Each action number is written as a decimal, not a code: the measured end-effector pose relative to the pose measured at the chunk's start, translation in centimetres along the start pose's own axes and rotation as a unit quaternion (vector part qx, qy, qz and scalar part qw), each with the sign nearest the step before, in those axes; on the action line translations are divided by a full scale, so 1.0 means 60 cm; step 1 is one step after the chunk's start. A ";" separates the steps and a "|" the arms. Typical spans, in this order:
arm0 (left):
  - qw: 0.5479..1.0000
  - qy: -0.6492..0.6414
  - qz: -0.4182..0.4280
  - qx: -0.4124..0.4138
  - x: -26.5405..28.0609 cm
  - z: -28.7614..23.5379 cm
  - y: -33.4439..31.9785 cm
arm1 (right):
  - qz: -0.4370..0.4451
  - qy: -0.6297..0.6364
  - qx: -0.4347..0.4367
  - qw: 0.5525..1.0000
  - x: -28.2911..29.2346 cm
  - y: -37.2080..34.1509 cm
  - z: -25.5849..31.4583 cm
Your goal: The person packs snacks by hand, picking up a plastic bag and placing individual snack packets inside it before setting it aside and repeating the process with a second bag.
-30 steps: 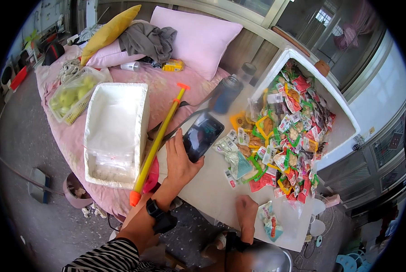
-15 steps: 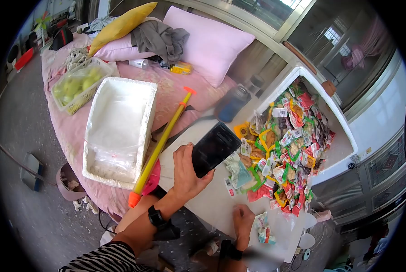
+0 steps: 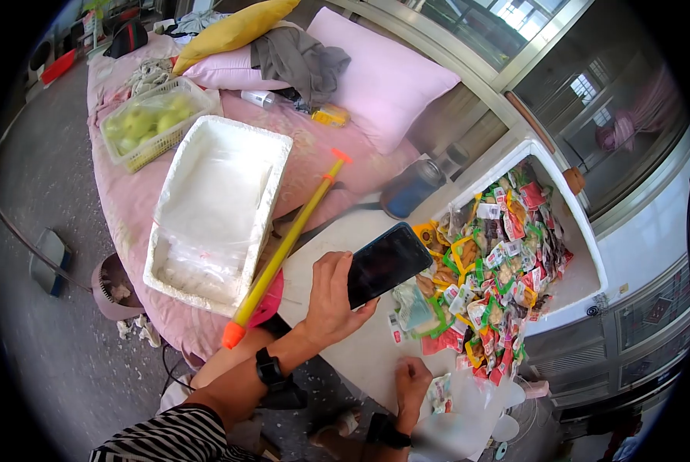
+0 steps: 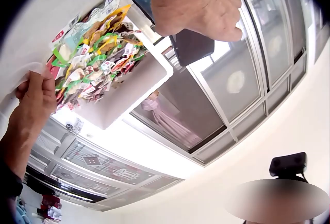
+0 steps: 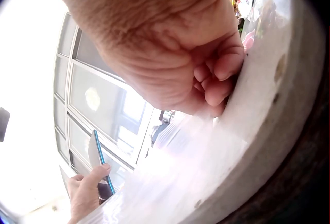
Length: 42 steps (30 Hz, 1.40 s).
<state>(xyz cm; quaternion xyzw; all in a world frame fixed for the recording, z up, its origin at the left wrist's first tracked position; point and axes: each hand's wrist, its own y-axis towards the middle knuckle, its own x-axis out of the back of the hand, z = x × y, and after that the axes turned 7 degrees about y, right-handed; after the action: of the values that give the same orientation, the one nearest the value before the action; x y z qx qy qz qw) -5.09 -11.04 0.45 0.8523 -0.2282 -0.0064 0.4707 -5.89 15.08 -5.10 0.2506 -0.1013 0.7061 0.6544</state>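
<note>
In the head view my left hand (image 3: 331, 309) grips a dark-screened phone (image 3: 390, 266) by its near edge, above the table (image 3: 353, 358). The left wrist view has the hand (image 4: 196, 5) covering part of the phone (image 4: 192, 48). My right hand (image 3: 412, 387) rests at the table's near edge, fingers curled in. Close up in the right wrist view, that hand (image 5: 178, 54) shows nothing held, beside thin clear plastic (image 5: 180, 152). Small colourful packets (image 3: 507, 262) lie heaped right of the phone, spilling out of a white foam box (image 3: 584, 254).
An empty white foam box (image 3: 218, 177) lies on the pink bed, with a yellow tube (image 3: 287, 246) along its right side. A basket of green fruit (image 3: 149, 127) is at the left. A dark blue bottle (image 3: 413, 189) stands behind the phone.
The head view has turned, shifting the bed and boxes right. My left hand still holds the phone, whose screen now looks dark and is tilted flatter. The right hand stays curled at the table edge.
</note>
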 end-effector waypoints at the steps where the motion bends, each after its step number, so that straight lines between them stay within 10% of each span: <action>1: 1.000 -0.001 -0.002 -0.001 0.000 -0.001 0.000 | 0.002 -0.002 0.004 1.000 0.001 0.000 0.000; 33: 1.000 0.011 -0.004 0.010 0.011 0.010 0.007 | 0.015 0.011 -0.002 1.000 0.004 0.001 -0.024; 42: 0.967 0.128 0.171 0.138 -0.001 0.057 0.017 | 0.015 -0.009 0.001 1.000 0.002 -0.004 0.005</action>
<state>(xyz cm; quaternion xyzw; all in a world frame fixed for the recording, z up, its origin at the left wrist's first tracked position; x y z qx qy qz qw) -6.32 -14.23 -0.63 0.8510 -0.3068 0.2151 0.3679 -5.59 15.07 -4.87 0.2559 -0.1102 0.7136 0.6428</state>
